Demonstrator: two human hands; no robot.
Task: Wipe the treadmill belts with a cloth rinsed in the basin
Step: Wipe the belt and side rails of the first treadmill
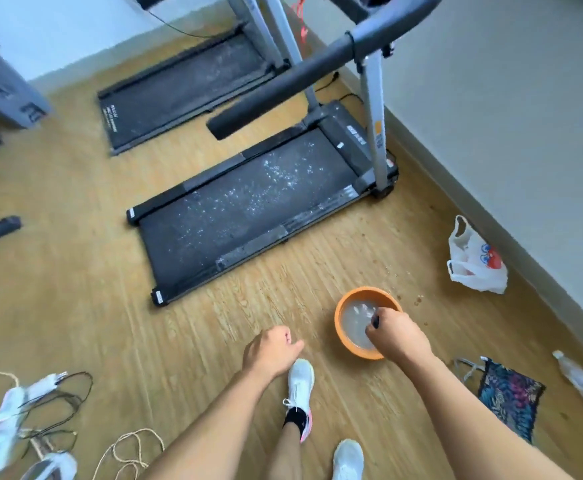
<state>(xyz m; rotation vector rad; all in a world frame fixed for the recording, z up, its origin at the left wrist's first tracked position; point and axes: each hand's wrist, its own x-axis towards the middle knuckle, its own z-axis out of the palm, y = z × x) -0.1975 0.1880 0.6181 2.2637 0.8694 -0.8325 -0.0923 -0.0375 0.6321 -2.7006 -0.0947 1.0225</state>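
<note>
head view: a wooden floor [75,271] carries two treadmills; the near belt [248,206], speckled with pale droplets or dust, lies mid-floor, and the far belt [186,88] lies beyond it toward the floor's far edge, both under grey handrails [283,88]. an orange basin [366,292] of cloudy water stands on the floor short of the near belt's rear end, toward the floor's right edge where it meets the wall. the right hand [397,336] is over the basin, fingers curled downward and pinching a small dark piece at the water line, judged to be the cloth [374,322]; most of it is hidden. the left hand [271,346] hangs just left of the basin, loosely curled and holding nothing. a plastic bag [473,261], a patterned pouch [508,393] and a bottle [581,381] lie along the right edge; cords [58,403] lie at the near left corner. key relation: the near belt lies ahead and left of both hands, its long axis running diagonally from its rear end near the left hand to the uprights at far right; the cloth-bearing right hand is the farther one, so the wipe likely starts at the rear end
</note>
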